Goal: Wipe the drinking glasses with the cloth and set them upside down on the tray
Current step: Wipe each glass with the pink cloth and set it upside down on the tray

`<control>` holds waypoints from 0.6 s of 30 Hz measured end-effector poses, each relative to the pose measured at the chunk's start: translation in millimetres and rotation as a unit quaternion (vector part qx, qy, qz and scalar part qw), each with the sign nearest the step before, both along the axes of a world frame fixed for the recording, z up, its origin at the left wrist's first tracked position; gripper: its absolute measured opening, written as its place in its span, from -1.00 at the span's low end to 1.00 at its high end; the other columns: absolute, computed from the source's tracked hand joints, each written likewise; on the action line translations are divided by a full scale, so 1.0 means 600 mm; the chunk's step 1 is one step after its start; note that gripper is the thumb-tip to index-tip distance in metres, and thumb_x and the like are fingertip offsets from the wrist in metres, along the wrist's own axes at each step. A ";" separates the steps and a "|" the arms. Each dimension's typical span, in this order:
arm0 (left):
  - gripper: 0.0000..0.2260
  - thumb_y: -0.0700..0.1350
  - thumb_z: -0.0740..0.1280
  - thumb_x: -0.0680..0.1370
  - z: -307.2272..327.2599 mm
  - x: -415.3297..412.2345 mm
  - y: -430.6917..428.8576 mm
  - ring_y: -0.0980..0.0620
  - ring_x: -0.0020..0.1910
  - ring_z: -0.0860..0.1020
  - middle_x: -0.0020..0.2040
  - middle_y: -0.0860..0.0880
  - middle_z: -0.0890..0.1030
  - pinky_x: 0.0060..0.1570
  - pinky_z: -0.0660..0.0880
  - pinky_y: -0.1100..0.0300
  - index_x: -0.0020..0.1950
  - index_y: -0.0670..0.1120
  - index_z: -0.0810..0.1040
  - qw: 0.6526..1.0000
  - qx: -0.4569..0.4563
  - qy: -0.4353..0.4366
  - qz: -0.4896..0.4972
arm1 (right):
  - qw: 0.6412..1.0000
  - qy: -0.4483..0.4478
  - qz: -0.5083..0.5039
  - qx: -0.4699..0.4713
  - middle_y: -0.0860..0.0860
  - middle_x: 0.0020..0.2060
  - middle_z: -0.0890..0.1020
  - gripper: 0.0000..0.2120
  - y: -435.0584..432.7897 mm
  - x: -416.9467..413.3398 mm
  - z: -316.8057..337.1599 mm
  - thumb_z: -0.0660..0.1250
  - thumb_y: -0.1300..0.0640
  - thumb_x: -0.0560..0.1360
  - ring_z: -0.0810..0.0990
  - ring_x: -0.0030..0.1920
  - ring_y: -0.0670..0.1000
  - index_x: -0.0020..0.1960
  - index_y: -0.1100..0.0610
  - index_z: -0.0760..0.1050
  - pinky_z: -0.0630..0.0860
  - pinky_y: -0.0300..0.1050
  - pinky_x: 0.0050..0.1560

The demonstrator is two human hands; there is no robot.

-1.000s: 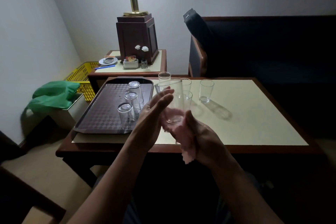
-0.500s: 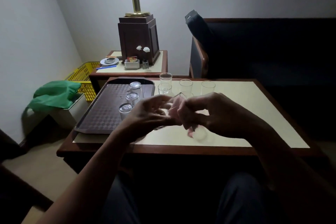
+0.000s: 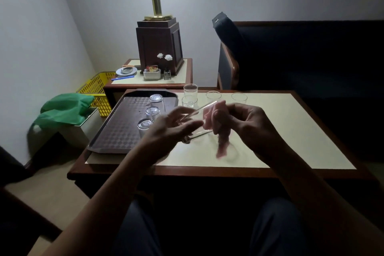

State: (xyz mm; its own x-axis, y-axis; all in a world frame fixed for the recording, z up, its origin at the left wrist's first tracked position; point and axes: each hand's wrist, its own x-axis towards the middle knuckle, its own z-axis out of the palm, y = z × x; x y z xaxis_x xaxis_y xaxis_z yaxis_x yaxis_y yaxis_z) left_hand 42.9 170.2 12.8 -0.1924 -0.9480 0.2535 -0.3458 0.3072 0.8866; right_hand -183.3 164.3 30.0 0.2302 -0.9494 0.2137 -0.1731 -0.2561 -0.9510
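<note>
A glass [image 3: 194,123] is held tilted on its side above the table [image 3: 291,131] by the left hand [image 3: 166,133]; pink cloth [image 3: 216,122] is pinched at its mouth by the right hand [image 3: 251,124]; three glasses are inverted on the tray [image 3: 116,129]

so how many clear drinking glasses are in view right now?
8. Three upside down on the brown plastic tray. Four upright on the cream-topped table. One held sideways between both hands. None seems hidden.
</note>
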 end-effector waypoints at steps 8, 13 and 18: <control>-0.40 0.14 0.52 0.42 -0.003 -0.001 0.000 0.10 -0.04 0.71 0.24 -0.06 0.64 -0.05 0.65 0.25 0.41 0.05 0.46 0.991 0.114 0.054 -0.043 | 0.999 -0.037 0.006 0.038 0.05 -0.12 0.77 -0.86 -0.006 -0.006 -0.016 0.35 0.20 0.66 0.73 -0.10 -0.04 0.09 0.18 0.69 0.61 -0.15 -0.06; -0.51 -0.11 0.60 0.46 -0.013 0.014 -0.005 0.25 -0.05 0.65 0.18 0.01 0.67 -0.04 0.58 0.39 0.35 -0.05 0.56 0.995 -0.070 -0.069 0.012 | 1.000 0.011 -0.003 0.019 -0.01 -0.06 0.78 -0.90 -0.010 0.002 -0.015 0.41 0.14 0.63 0.75 -0.01 0.00 0.08 0.09 0.70 0.65 -0.06 0.09; -0.37 -0.19 0.60 0.42 -0.051 0.010 -0.011 -0.07 0.27 0.53 0.34 -0.06 0.56 0.23 0.55 0.00 0.42 0.02 0.45 0.876 -0.383 -0.287 0.065 | 0.989 -0.060 -0.008 0.134 0.12 -0.02 0.77 -0.80 -0.023 0.015 -0.025 0.39 0.06 0.62 0.73 0.07 0.01 0.07 0.16 0.71 0.49 -0.11 0.09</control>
